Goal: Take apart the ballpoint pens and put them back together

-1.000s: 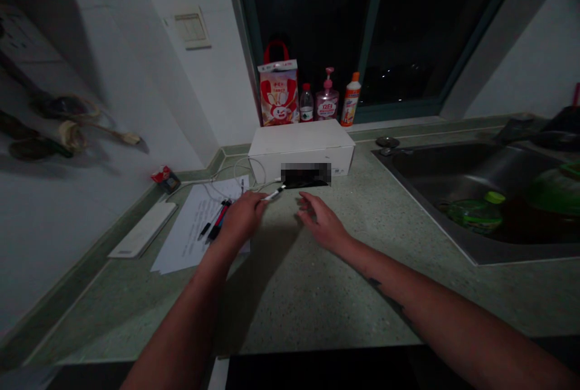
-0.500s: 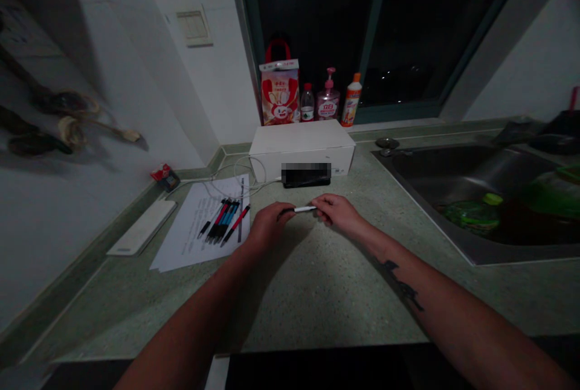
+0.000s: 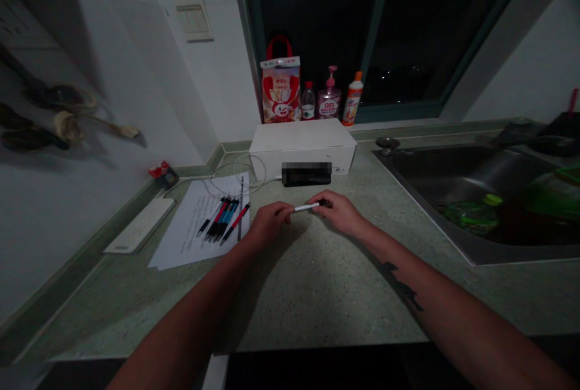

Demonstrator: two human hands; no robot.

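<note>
Above the counter, a white pen with a dark end spans the gap between my two hands. My left hand is closed, pinching the pen's left end. Closed too, my right hand grips the other end, where the dark part shows at the fingers. Just beyond them a black phone, partly blurred out, leans by a white box. Left of my left hand, several pens in black, red and blue lie on printed sheets of paper.
A white cable loops from the phone toward the wall. A flat white object and a small red-and-black packet lie at left. The sink at right holds a green bottle. Pump bottle and other bottles stand behind the box.
The pen's dark end showed at my left hand before; now a dark end shows at my right hand. Both hands stay nearly in place.
</note>
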